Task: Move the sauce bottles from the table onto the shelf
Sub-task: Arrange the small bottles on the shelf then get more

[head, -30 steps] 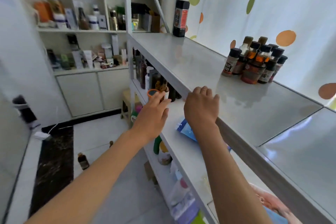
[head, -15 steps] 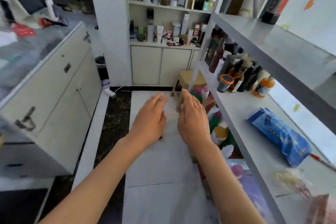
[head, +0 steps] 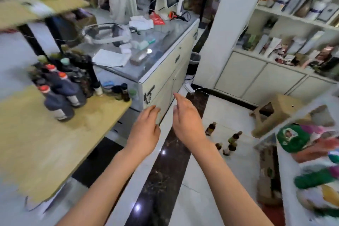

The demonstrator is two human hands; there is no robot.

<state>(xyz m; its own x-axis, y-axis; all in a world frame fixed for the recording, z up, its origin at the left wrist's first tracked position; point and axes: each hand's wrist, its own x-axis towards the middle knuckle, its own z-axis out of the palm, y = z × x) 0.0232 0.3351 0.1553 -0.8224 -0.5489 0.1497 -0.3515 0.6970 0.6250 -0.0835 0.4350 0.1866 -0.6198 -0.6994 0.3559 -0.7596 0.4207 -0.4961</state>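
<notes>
Both hands, left hand (head: 145, 130) and right hand (head: 189, 123), have left the shelf empty and wide, turning toward more bottles (head: 60, 90) on the left bench (head: 45, 143).

Dark sauce bottles (head: 60, 90) stood upright in a tight cluster at the far left of the wooden table (head: 45, 143), several with red-orange caps and pale labels, blurred. Smaller dark ones stood at the table's back edge.
</notes>
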